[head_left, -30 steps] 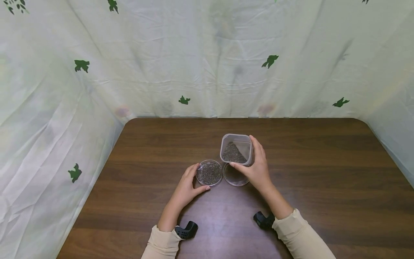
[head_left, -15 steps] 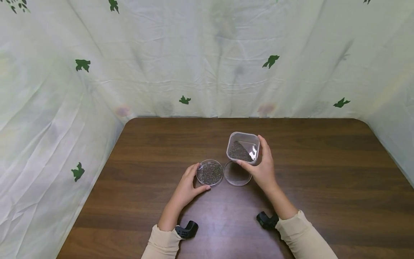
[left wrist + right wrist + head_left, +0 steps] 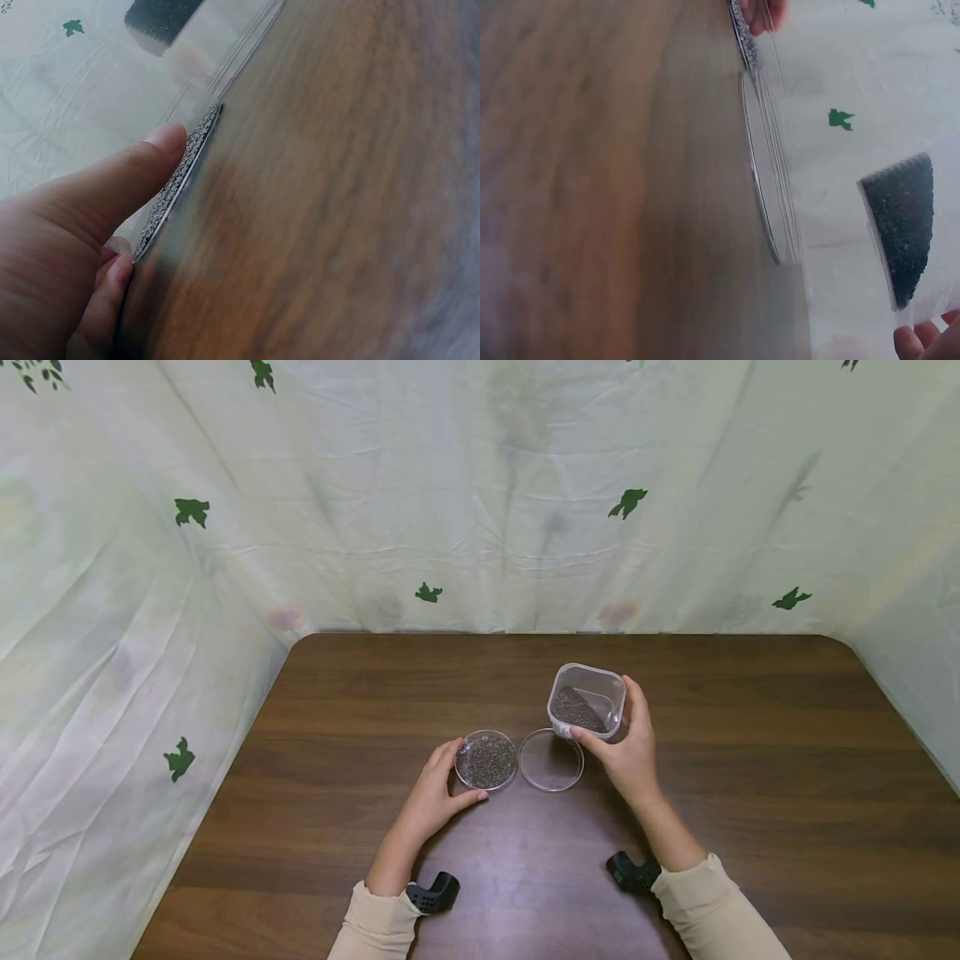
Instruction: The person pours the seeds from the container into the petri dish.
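Note:
My left hand (image 3: 435, 797) holds a round clear petri dish (image 3: 486, 762) by its rim, thumb on the near side and fingers on the left. Dark grey grains cover its bottom; in the left wrist view they show as a thin layer (image 3: 176, 187). Beside it on the right lies a second clear dish (image 3: 551, 779) with no grains visible in it. My right hand (image 3: 626, 758) grips a squarish clear plastic tub (image 3: 609, 693) raised above the table behind that dish. Dark grains (image 3: 901, 229) are heaped to the left side of the tilted tub.
The brown wooden table (image 3: 360, 693) ends at a back edge against a pale hanging cloth (image 3: 480, 510) with green leaf-like patches. Black wrist cameras (image 3: 435, 893) sit on both forearms, close above the table.
My right hand has carried the tub to the right and slightly back, uncovering more of the second dish. The left hand and the grain-filled dish have stayed in place.

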`<move>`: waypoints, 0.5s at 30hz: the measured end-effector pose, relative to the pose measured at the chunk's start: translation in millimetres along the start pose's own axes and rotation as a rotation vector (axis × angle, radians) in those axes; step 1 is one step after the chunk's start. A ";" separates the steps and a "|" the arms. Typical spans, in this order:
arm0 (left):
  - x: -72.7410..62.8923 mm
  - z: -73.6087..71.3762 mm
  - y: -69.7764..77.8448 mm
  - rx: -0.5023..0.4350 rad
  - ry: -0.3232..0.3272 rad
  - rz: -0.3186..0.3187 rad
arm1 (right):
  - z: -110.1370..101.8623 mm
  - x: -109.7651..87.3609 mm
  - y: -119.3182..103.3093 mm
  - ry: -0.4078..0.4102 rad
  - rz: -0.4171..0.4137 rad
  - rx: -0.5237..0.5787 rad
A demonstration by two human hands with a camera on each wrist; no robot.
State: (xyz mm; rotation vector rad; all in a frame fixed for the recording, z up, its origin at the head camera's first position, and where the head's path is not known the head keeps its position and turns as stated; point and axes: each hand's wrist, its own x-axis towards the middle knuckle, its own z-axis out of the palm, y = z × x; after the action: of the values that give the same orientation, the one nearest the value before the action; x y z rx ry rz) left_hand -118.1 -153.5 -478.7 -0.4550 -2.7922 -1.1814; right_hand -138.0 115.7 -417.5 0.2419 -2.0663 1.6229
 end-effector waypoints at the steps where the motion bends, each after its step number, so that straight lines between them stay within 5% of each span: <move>1: -0.2 -0.1 0.1 -0.001 0.000 -0.001 | -1.3 -0.3 0.5 0.003 0.007 -0.004; 8: -0.3 0.1 -0.4 0.000 0.004 0.005 | -11.5 -1.2 6.9 0.032 0.034 -0.032; 15: -0.2 0.5 -0.6 -0.002 0.004 0.002 | -25.6 -2.3 47.0 0.062 0.057 -0.057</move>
State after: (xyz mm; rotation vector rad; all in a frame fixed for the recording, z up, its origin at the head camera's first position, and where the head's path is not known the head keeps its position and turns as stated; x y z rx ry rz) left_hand -118.1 -153.6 -479.5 -0.4542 -2.7869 -1.1833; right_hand -149.4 152.5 -454.7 0.1121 -2.0865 1.5819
